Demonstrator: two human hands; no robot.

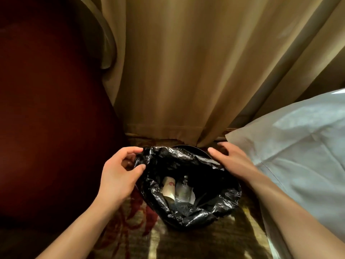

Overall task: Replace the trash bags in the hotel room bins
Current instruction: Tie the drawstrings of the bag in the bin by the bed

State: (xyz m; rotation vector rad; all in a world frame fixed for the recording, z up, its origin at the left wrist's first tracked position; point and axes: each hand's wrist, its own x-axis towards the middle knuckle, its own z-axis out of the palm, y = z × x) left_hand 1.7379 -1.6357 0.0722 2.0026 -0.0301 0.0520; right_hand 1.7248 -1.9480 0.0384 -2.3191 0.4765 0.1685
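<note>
Clearly the old bag is coming out first. The left hand curls at the left edge of the black trash bag, forefinger and thumb apart with the crumpled plastic between them; whether it has a real grip on it I cannot tell. The right hand lies flat on the bag's right edge, fingers straight and thumb spread, gripping nothing.

The bag sits in the bin, its mouth loose and rumpled, with only a dark arc of the rim showing at the far side. A paper cup and a clear bottle lie at the bottom.

The bin stands on patterned carpet below a tan curtain, between a dark red chair and white bedding.

Next, I judge, both hands need to pinch the edge, gather the mouth together and lift straight up, so that nothing spills.
</note>
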